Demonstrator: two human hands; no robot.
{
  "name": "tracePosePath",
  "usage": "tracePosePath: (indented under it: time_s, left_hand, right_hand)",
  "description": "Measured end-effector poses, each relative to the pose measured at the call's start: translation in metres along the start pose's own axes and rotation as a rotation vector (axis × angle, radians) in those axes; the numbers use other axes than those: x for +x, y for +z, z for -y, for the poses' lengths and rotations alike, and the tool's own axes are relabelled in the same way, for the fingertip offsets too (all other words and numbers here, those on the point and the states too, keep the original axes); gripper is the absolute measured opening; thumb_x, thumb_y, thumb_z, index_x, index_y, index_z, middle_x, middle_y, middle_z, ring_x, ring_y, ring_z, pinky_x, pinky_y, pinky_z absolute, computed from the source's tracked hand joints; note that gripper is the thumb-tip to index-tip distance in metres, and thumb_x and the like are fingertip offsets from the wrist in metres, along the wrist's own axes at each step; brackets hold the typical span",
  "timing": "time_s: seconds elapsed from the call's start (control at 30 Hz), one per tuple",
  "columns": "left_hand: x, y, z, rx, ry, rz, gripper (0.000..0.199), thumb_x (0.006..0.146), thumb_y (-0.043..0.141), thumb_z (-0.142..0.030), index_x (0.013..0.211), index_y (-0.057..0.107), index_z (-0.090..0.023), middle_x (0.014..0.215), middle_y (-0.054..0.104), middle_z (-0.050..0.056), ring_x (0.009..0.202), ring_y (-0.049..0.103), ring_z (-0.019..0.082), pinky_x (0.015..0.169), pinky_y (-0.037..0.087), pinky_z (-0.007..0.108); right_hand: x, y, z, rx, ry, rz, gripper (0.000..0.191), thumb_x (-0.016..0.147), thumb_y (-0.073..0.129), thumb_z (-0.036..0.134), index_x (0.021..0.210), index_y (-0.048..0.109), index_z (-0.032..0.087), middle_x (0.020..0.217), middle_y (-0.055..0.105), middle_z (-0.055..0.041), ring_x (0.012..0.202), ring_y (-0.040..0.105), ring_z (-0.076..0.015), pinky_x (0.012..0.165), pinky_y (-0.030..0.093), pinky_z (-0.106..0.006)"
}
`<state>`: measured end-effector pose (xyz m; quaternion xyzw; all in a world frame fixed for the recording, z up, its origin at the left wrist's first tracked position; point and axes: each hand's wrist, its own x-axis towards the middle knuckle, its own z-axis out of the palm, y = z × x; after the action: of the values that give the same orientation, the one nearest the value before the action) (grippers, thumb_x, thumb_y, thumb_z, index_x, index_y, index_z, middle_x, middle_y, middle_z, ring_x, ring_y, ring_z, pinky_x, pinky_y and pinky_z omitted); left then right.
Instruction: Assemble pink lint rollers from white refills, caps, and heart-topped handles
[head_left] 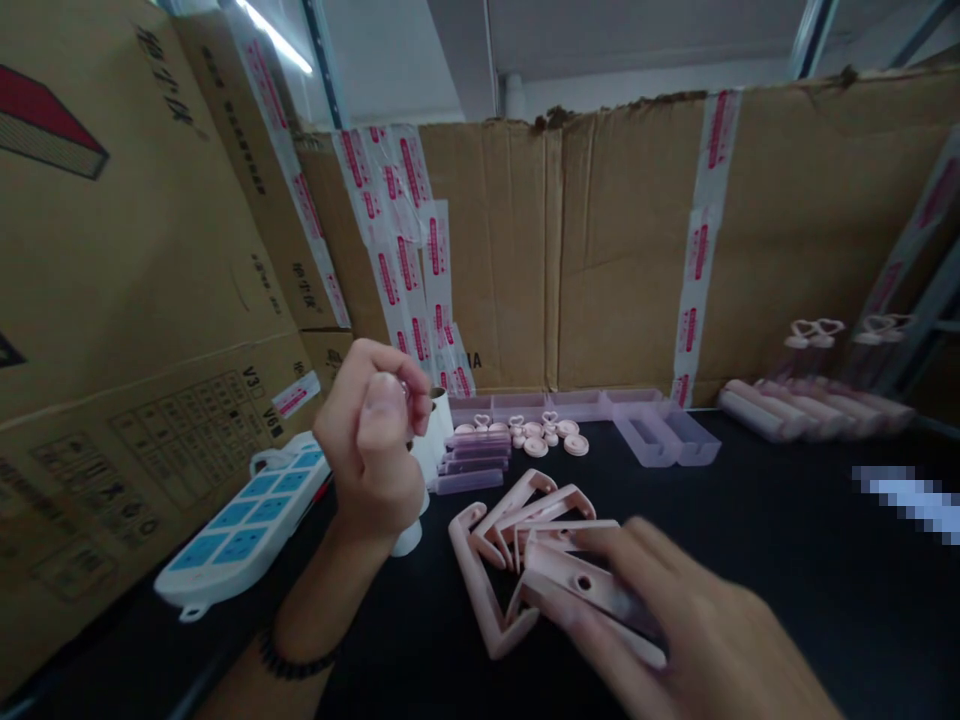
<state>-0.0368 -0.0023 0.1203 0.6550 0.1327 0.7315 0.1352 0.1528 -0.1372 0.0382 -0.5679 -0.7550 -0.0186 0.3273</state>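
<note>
My left hand (pixel 379 435) is raised with its fingers curled in. A small glint shows at the fingertips, but what they hold, if anything, I cannot make out. Between the thumb and fingers of my right hand (pixel 675 610) is a pink plastic bracket (pixel 581 583) with a round hole in it. Its near end overlaps a loose pile of similar angled pink brackets (pixel 480 590) on the black tabletop. Behind the pile lie several clear purple strips (pixel 471 482) and small pink round caps (pixel 534 446), some with heart-shaped loops.
A white power strip with blue sockets (pixel 240 515) lies at the left. White rolls (pixel 441 425) stand behind my left hand. Purple trays (pixel 664 435) line the back. Pink tubes (pixel 810 408) lie at the far right. Taped cardboard walls (pixel 615 250) enclose the table.
</note>
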Motion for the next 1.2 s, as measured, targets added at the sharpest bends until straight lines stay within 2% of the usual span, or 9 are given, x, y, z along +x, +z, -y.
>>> tracePosePath:
  time_s: [0.07,0.2,0.3,0.4,0.63,0.8,0.97,1.1,1.2]
  left_hand:
    - [0.001,0.002,-0.004,-0.085,-0.05,0.038,0.025,0.094,0.055,-0.042,0.082,0.061,-0.021,0.066,0.051,0.001,0.05,0.043,0.016,0.043,0.032,0.033]
    - [0.006,0.007,-0.01,-0.299,-0.226,0.105,0.019,0.1,0.048,-0.037,0.096,0.059,-0.022,0.082,0.058,0.004,0.068,0.057,0.02,0.053,0.047,0.032]
    - [0.009,0.01,-0.004,-0.431,-0.392,0.096,0.022,0.1,0.052,-0.038,0.097,0.063,-0.02,0.091,0.061,0.007,0.084,0.062,0.021,0.067,0.056,0.032]
    - [0.008,0.011,0.01,-0.492,-0.541,0.048,0.024,0.098,0.058,-0.039,0.098,0.068,-0.017,0.096,0.063,0.007,0.092,0.062,0.018,0.084,0.056,0.03]
    - [-0.005,0.02,0.025,-0.613,-0.81,-0.071,0.024,0.084,0.078,-0.036,0.099,0.068,-0.021,0.094,0.069,0.002,0.093,0.065,0.017,0.088,0.059,0.033]
    - [-0.015,0.037,0.023,-0.574,-0.853,-0.029,0.027,0.077,0.084,-0.032,0.095,0.069,-0.019,0.1,0.073,0.006,0.109,0.067,0.024,0.097,0.057,0.043]
    - [-0.02,0.045,0.026,-0.419,-0.882,0.072,0.03,0.071,0.086,-0.035,0.092,0.071,-0.02,0.103,0.075,0.007,0.109,0.068,0.025,0.096,0.057,0.034]
    - [-0.016,0.042,0.04,0.041,-0.679,0.341,0.034,0.069,0.082,-0.051,0.091,0.074,-0.027,0.1,0.076,0.005,0.099,0.069,0.03,0.086,0.058,0.037]
    - [-0.02,0.049,0.05,0.455,-0.168,0.453,0.044,0.073,0.069,-0.066,0.096,0.075,-0.029,0.098,0.076,0.007,0.092,0.067,0.038,0.091,0.05,0.049]
  right_hand:
    - [0.012,-0.018,-0.031,0.049,0.083,-0.058,0.033,0.106,0.043,0.049,0.12,0.063,0.027,0.102,0.068,-0.0078,0.075,0.07,-0.0247,0.059,0.056,-0.029]
    - [0.033,-0.015,-0.11,-0.041,0.13,0.109,0.042,0.112,0.025,0.038,0.12,0.063,0.021,0.115,0.063,-0.0117,0.1,0.065,-0.0262,0.088,0.051,-0.038]
    - [0.041,0.007,-0.152,-0.051,0.089,0.168,0.035,0.108,0.036,0.024,0.114,0.069,0.015,0.1,0.062,-0.0113,0.091,0.065,-0.0249,0.087,0.05,-0.036]
    - [0.041,0.025,-0.168,-0.041,0.041,0.182,0.033,0.104,0.041,0.015,0.117,0.071,0.012,0.094,0.059,-0.0104,0.086,0.062,-0.0249,0.082,0.05,-0.037]
    - [0.049,0.016,-0.158,0.147,0.017,0.038,0.029,0.096,0.054,0.013,0.122,0.068,0.01,0.114,0.056,-0.0168,0.106,0.052,-0.0346,0.097,0.039,-0.053]
    - [0.072,-0.008,-0.114,0.586,0.024,0.015,0.036,0.11,0.033,0.036,0.101,0.06,0.015,0.099,0.061,-0.0085,0.093,0.06,-0.0222,0.082,0.05,-0.033]
    - [0.102,-0.005,-0.081,0.965,0.079,0.024,0.039,0.106,0.028,0.046,0.088,0.048,0.018,0.08,0.059,-0.0056,0.073,0.064,-0.0199,0.062,0.055,-0.027]
    - [0.12,-0.002,-0.081,1.03,0.199,-0.132,0.033,0.107,0.022,0.035,0.085,0.041,0.02,0.071,0.053,-0.0018,0.064,0.062,-0.0186,0.051,0.052,-0.024]
    - [0.123,-0.004,-0.074,0.953,0.211,-0.23,0.039,0.108,0.03,0.035,0.079,0.05,0.017,0.066,0.054,-0.0015,0.055,0.056,-0.0155,0.045,0.043,-0.021]
